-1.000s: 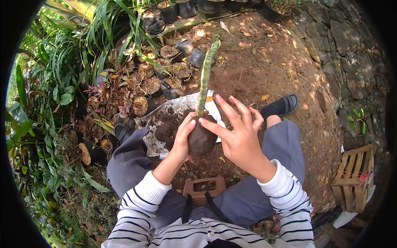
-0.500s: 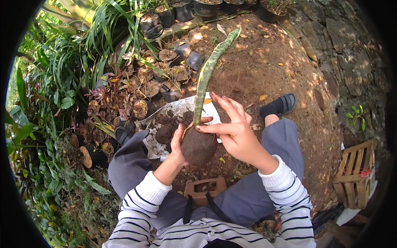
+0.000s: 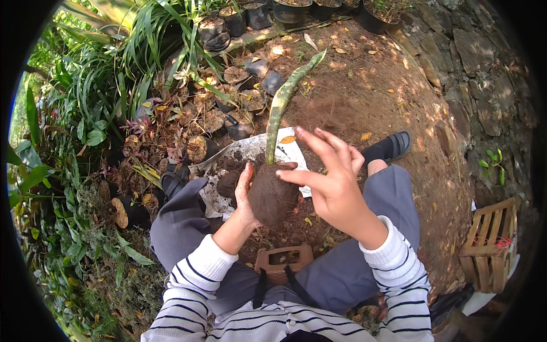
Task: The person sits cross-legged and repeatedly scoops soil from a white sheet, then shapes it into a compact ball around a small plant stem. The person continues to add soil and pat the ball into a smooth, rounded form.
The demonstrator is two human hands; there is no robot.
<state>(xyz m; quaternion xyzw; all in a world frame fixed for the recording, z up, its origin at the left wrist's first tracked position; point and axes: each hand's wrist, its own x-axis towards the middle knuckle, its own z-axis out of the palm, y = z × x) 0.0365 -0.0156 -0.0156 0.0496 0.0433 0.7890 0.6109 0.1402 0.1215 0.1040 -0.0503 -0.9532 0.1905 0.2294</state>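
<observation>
A round dark brown ball of soil point(image 3: 274, 196) rests in my left hand point(image 3: 244, 206), whose fingers wrap round its left and far sides. From the top of the ball rises a single long mottled green snake plant leaf point(image 3: 285, 96), leaning away to the right. My right hand point(image 3: 341, 188) is just right of the ball, its fingers spread and holding nothing. Its lowest outstretched digit reaches to the ball's upper edge near the leaf base; whether it touches I cannot tell. Beyond the ball, a dirty white sack point(image 3: 292, 153) carries more dark soil balls point(image 3: 228, 183).
A brown plastic stool point(image 3: 302, 255) shows between my legs. Black potted plants point(image 3: 257, 18) line the far edge, with overturned black pots point(image 3: 272, 82) nearer. Dense foliage point(image 3: 74, 137) fills the left. A wooden crate point(image 3: 488, 242) stands at right, below a stone wall point(image 3: 484, 85).
My right hand has drawn slightly back from the leaf base, its fingers spreading. The leaf tip has shifted a little left and nearer; the ball stays in my left hand.
</observation>
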